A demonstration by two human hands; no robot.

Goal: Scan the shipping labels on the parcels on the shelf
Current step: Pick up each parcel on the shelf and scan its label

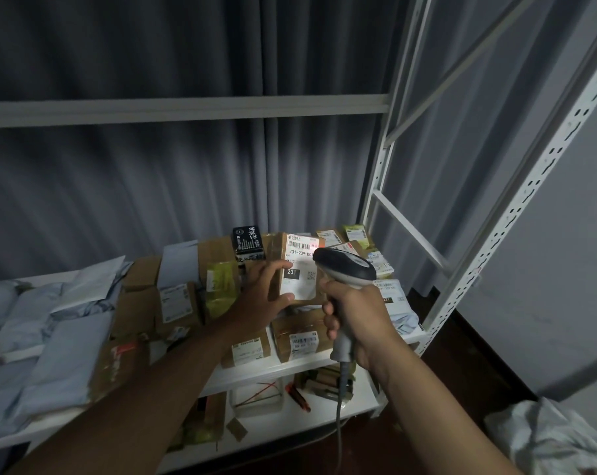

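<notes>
Shipping label [298, 267] under the scanner [345, 269]
Left hand [268, 293] pinches the parcel [291, 269] upright so its barcode faces the scanner gripped by the right hand [358, 323]

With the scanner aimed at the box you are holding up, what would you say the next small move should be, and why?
Probably hold steady, or nudge the scanner slightly left. The right hand grips it close to the shipping label on the cardboard box, which the left hand tilts up. A reddish glow falls near the label's right edge, beside the barcode, so centring it on the bars should help.
</notes>
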